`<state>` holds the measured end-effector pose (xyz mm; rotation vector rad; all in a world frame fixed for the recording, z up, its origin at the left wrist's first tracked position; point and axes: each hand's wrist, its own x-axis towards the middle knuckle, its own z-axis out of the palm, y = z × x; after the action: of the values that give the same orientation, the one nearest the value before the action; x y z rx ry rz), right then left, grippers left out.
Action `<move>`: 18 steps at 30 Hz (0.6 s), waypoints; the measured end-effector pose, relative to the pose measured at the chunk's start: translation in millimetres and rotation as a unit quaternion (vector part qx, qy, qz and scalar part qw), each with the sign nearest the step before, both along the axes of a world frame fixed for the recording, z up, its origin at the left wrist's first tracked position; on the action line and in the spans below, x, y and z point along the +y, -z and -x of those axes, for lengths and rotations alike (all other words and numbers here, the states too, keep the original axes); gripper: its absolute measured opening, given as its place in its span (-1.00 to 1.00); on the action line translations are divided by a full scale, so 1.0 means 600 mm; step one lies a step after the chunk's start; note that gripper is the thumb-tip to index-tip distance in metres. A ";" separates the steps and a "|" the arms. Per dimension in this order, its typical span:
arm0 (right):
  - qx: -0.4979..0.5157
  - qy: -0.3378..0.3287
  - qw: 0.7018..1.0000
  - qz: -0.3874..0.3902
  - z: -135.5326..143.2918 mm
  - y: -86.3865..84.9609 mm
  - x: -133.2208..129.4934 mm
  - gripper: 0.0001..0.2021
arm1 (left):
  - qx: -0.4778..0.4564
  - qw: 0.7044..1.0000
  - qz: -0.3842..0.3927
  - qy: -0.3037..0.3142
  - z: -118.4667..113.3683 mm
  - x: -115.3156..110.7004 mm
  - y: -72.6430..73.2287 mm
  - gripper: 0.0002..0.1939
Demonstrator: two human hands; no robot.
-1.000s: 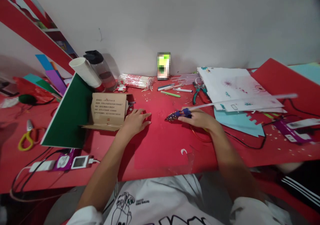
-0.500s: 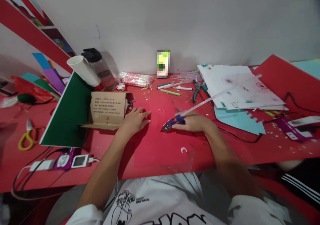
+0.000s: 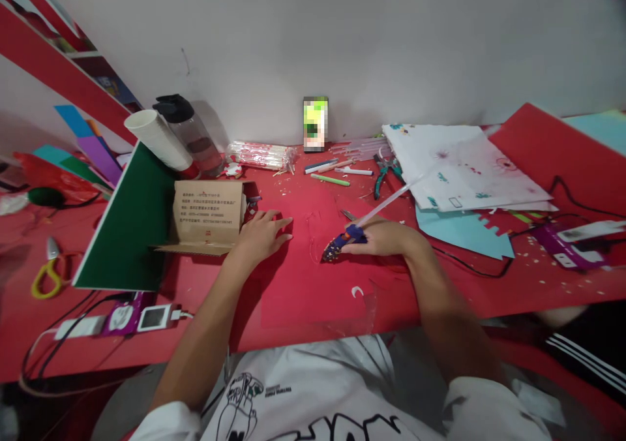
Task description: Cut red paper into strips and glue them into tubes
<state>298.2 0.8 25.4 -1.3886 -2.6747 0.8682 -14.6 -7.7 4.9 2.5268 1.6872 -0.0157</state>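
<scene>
My right hand (image 3: 386,239) is wrapped around a blue hot glue gun (image 3: 344,240), its dark, speckled nozzle pointing left and down at a red sheet (image 3: 303,291). A long clear glue stick (image 3: 384,207) juts from the back of the gun, up and to the right. Faint, glossy glue lines (image 3: 313,245) show on the sheet just left of the nozzle. Flat on the sheet's left side rests my left hand (image 3: 264,237), fingers spread and holding nothing, beside an open cardboard box (image 3: 208,212).
A green board (image 3: 127,232) stands at left, with yellow scissors (image 3: 47,278) beyond it. Behind are a water bottle (image 3: 200,137), wrapped sticks (image 3: 259,156), pens (image 3: 330,180), a phone (image 3: 315,124) and pliers (image 3: 384,175). White sheets (image 3: 460,186) and a power strip (image 3: 570,248) lie right.
The glue gun's nozzle has shifted slightly right and toward me, and a curved glue line shows more plainly beside it. My left hand stays in place. The view has turned a little.
</scene>
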 end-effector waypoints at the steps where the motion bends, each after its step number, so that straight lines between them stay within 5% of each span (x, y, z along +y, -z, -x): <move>1: -0.005 0.010 1.000 -0.004 -0.005 -0.002 0.000 -0.62 | 0.000 1.000 0.000 0.000 0.000 0.000 0.000 -0.55; 6: -0.016 0.075 0.997 -0.023 -0.026 0.003 0.010 -0.59 | 0.004 1.000 0.002 0.000 -0.001 -0.001 -0.003 -0.54; 18: 0.000 0.127 0.986 -0.106 0.007 0.010 0.025 -0.52 | -0.001 1.000 -0.003 0.005 -0.001 -0.001 -0.002 -0.55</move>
<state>294.1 16.1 19.5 -1.6242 -2.4299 0.5437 -14.2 -8.5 6.0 2.5379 1.6758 -0.0085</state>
